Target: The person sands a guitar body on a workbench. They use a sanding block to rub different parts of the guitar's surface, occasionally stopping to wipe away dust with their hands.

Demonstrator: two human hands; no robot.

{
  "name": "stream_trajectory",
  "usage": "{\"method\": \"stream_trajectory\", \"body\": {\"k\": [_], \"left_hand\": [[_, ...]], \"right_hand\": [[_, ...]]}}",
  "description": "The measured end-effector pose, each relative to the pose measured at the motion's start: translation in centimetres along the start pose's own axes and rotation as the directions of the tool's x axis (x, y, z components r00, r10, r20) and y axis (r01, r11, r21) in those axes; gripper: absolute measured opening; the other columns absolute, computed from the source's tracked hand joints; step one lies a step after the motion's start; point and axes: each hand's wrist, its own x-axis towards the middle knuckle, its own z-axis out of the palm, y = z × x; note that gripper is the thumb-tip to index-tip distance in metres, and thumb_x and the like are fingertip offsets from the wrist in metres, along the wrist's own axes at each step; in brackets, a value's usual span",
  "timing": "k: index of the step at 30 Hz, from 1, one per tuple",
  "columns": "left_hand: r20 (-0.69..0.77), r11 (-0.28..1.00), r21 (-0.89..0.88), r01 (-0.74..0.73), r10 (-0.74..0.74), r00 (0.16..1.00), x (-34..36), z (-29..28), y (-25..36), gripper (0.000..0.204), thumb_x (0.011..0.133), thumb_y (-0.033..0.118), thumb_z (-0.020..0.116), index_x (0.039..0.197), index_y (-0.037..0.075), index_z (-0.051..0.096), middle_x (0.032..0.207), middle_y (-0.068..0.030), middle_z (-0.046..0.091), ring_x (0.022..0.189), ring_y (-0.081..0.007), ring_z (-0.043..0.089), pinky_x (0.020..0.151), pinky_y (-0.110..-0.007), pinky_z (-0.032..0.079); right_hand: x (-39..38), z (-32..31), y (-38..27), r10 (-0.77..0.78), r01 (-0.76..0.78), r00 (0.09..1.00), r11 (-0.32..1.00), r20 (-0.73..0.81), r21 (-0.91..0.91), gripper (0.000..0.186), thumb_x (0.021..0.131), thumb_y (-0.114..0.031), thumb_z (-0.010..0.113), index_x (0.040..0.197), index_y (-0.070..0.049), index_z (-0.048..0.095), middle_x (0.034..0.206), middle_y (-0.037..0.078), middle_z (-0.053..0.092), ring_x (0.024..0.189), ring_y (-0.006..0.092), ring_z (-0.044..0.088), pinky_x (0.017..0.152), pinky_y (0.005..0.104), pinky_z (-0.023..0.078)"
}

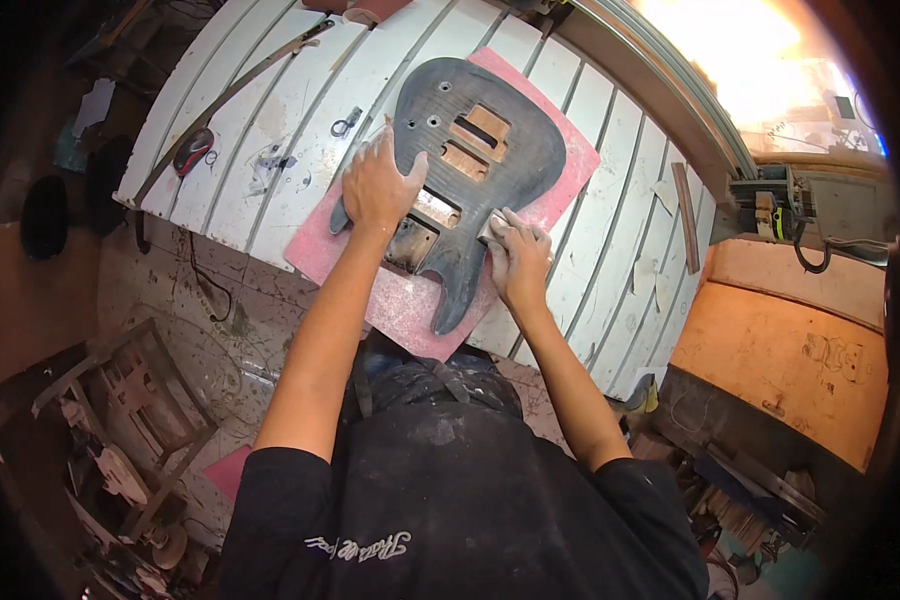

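A dark grey electric guitar body (528, 152) lies flat on a pink sheet (315, 240), its cut-out cavities facing up and its horns toward me. My left hand (378, 185) grips its left edge, with the thumb over the top face and the fingers along the side. At the right-hand waist, my right hand (520, 255) pinches a small pale piece of sandpaper (487, 228) against the edge. Most of that piece is hidden by the fingers. Grey dust coats the right fingertips.
Beneath the sheet is a white slatted table (610, 150). A red-and-black tape measure (192, 152) and a long dark strip (240, 85) lie at its left. A brown wooden strip (686, 215) rests at the right. Wooden frame pieces (135, 400) stand on the lower left floor.
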Motion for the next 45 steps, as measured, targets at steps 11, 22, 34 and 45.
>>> {"method": "stream_trajectory", "body": {"k": [11, 22, 34, 45], "left_hand": [[-0.027, 1.000, -0.023, -0.020, 0.019, 0.999, 0.3, 0.1, -0.1, 0.072, 0.092, 0.054, 0.068, 0.144, 0.004, 0.062, 0.132, -0.0195, 0.070, 0.125, -0.0362, 0.064, 0.104, -0.050, 0.050], [-0.035, 1.000, 0.001, -0.029, 0.029, 0.999, 0.3, 0.1, -0.1, 0.073, 0.092, 0.055, 0.069, 0.143, 0.004, 0.062, 0.131, -0.0192, 0.071, 0.122, -0.0366, 0.066, 0.102, -0.049, 0.052], [-0.065, 1.000, -0.006, -0.023, 0.022, 0.998, 0.3, 0.1, -0.4, 0.068, 0.091, 0.055, 0.069, 0.134, 0.001, 0.067, 0.127, -0.0226, 0.071, 0.119, -0.0388, 0.067, 0.100, -0.050, 0.052], [-0.078, 1.000, 0.016, -0.020, 0.021, 0.997, 0.0, -0.3, 0.0, 0.069, 0.092, 0.056, 0.068, 0.138, 0.004, 0.066, 0.126, -0.0197, 0.072, 0.117, -0.0375, 0.068, 0.100, -0.050, 0.052]], "right_hand": [[-1.0, 0.1, 0.1, 0.025, -0.027, 0.997, 0.999, 0.068, 0.025, 0.022, 0.088, -0.007, 0.076, 0.108, -0.014, 0.079, 0.143, 0.011, 0.069, 0.118, 0.0433, 0.060, 0.103, 0.0490, 0.047], [-3.4, -0.5, -0.3, -0.028, 0.024, 0.995, 0.999, 0.101, 0.044, 0.019, 0.083, -0.005, 0.079, 0.100, -0.012, 0.078, 0.140, 0.011, 0.071, 0.113, 0.0385, 0.062, 0.100, 0.0482, 0.047], [-4.6, -0.8, -1.3, 0.054, -0.057, 0.988, 0.998, 0.145, 0.014, 0.016, 0.082, -0.004, 0.077, 0.097, -0.008, 0.074, 0.138, 0.012, 0.072, 0.115, 0.0392, 0.062, 0.101, 0.0526, 0.046], [-4.4, 0.6, -1.3, 0.087, -0.087, 0.996, 0.996, 0.028, 0.028, 0.013, 0.082, -0.005, 0.079, 0.092, -0.009, 0.072, 0.136, 0.012, 0.073, 0.109, 0.0393, 0.063, 0.099, 0.0498, 0.047]]}}
